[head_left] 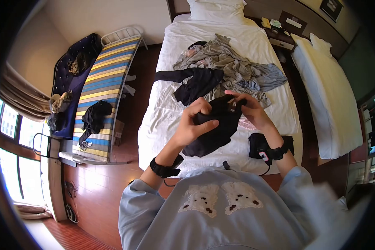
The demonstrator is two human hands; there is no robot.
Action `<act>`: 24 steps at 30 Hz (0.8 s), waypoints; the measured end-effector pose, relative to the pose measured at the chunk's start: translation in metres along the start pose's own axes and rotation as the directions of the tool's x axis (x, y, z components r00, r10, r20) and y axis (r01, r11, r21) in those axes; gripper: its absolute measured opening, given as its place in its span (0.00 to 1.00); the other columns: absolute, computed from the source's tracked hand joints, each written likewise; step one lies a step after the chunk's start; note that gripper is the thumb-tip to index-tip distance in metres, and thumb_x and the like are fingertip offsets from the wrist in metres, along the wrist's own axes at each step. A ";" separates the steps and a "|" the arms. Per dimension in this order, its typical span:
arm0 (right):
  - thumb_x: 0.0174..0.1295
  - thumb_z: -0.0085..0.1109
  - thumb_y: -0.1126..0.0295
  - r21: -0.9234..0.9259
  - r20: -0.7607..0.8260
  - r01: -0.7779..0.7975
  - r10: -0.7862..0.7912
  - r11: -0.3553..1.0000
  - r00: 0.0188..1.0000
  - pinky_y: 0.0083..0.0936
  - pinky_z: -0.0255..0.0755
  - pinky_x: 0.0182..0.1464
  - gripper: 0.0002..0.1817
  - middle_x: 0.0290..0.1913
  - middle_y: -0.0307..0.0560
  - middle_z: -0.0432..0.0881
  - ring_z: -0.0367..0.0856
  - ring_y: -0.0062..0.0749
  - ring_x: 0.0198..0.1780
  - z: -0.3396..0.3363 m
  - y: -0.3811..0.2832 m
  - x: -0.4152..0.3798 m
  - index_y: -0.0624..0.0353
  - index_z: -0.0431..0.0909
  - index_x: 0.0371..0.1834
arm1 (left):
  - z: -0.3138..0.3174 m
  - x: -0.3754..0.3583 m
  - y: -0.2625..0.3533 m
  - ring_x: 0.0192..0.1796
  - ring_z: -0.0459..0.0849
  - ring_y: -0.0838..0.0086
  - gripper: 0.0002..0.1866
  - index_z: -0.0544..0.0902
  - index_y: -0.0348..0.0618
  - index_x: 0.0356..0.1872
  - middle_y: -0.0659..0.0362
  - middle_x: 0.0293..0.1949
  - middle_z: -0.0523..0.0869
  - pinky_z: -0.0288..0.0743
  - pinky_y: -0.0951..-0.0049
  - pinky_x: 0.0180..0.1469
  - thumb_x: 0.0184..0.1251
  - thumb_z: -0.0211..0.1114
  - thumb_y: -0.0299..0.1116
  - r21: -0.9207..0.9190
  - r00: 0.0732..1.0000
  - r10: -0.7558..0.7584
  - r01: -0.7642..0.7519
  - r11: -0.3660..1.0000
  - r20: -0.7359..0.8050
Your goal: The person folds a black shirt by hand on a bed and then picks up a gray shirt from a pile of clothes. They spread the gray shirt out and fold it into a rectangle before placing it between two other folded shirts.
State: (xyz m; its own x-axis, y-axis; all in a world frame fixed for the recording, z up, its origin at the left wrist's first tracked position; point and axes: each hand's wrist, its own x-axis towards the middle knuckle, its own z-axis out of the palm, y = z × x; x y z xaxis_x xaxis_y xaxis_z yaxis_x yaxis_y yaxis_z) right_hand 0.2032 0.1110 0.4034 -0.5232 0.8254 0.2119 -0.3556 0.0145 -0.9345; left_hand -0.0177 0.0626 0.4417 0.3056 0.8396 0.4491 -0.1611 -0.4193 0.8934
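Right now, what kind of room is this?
Probably a hotel-style bedroom: two white beds with a nightstand between them, a striped cot, and both hands holding a black garment.

A clothes pile (229, 71) is blocking the bed (166, 112) at twelve o'clock; bare sheet is lying open at nine o'clock of the black garment (214, 129).

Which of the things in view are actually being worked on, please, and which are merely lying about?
In hand: black garment, gripped by left hand and right hand; clothes pile on the bed.

Lying about: striped cot, pillow, nightstand.
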 end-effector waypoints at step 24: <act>0.40 0.49 0.87 -0.759 0.111 0.347 -0.415 0.551 0.903 0.23 0.69 0.38 0.10 0.35 0.51 0.76 0.76 0.39 0.35 0.058 -0.055 -0.003 0.64 0.68 0.27 | 0.008 0.020 0.027 0.38 0.77 0.62 0.09 0.75 0.38 0.31 0.55 0.39 0.75 0.71 0.70 0.39 0.44 0.61 0.20 0.534 0.983 0.100 -0.168 0.829 0.154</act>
State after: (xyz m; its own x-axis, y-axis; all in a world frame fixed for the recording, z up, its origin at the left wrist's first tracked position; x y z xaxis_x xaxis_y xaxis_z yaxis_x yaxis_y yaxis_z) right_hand 0.1788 0.0751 0.4707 -0.4108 0.6768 0.6109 0.2103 0.7223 -0.6588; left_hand -0.0084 0.0655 0.4749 0.4290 0.7301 0.5319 0.3162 -0.6730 0.6687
